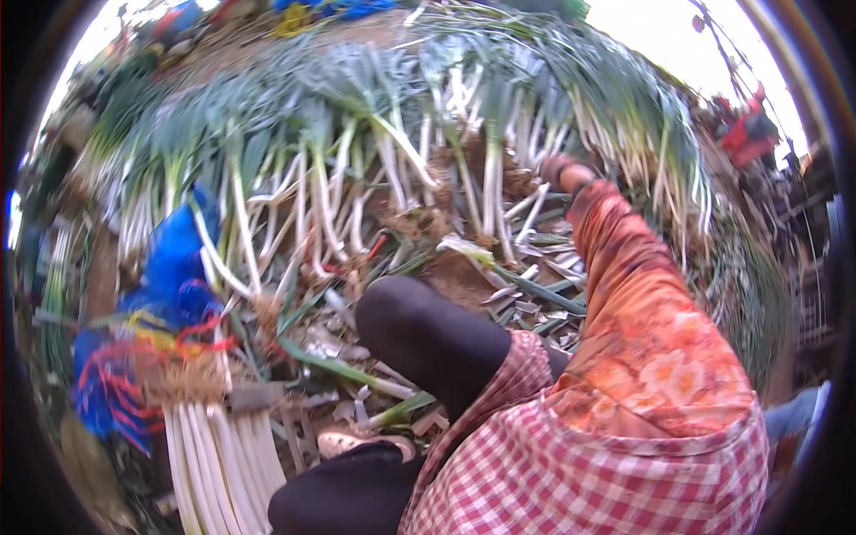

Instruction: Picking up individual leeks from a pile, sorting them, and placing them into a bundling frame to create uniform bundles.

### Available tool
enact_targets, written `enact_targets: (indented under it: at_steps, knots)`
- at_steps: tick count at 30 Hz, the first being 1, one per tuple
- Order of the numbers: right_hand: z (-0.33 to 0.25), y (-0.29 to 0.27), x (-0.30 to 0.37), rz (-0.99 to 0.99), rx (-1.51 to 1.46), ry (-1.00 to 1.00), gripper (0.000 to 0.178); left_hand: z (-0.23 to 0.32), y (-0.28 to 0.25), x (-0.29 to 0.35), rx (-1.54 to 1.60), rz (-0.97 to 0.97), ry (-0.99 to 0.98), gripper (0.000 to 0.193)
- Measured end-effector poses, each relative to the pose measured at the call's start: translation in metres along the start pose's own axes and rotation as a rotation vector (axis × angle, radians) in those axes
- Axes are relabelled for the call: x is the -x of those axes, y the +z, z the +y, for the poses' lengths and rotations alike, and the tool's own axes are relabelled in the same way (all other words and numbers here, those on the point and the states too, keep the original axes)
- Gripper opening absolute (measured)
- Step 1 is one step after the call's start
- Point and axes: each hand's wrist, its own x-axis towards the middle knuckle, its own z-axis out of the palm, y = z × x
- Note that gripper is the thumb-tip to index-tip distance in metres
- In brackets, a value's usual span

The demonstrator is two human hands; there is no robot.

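Observation:
My right arm, in an orange floral sleeve, reaches forward over a wide spread of long green onions. My right hand [566, 171] is at the pile, close to the white stems, small and blurred, with its fingers too unclear to show a grip. My left hand is out of sight. The green onions [392, 165] lie with green tops pointing away and white, rooty ends toward me. At the lower left, a row of clean white-stemmed onions [218, 459] lies together, roots at the far end. A grey block-like piece [256, 397] rests beside those roots.
Blue plastic sheeting [169, 267] and loose red strings [120, 379] lie at the left. Peeled leaves and scraps [535, 312] litter the ground around my bent knee [419, 334]. A light-coloured shoe [343, 441] shows below it. More onions [740, 294] spread along the right.

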Motion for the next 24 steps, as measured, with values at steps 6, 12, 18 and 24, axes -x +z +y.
enact_targets:
  at_steps: [6,12,18,24]
  knots:
    - [-0.067,0.152,0.095,-0.39,-0.427,0.3,0.049,0.039,-0.026,0.0,-0.026,-0.06,0.133,0.054]
    - [-0.134,0.171,0.035,-0.111,-0.894,0.371,0.058,0.127,-0.062,0.021,0.05,-0.069,0.238,0.055]
    - [-0.161,0.13,-0.055,-0.102,-1.042,0.621,0.073,0.179,-0.083,0.028,0.058,-0.083,0.278,0.056]
    - [-0.147,0.128,-0.096,-0.14,-1.015,0.74,0.062,0.213,-0.088,0.02,0.073,-0.098,0.309,0.057]
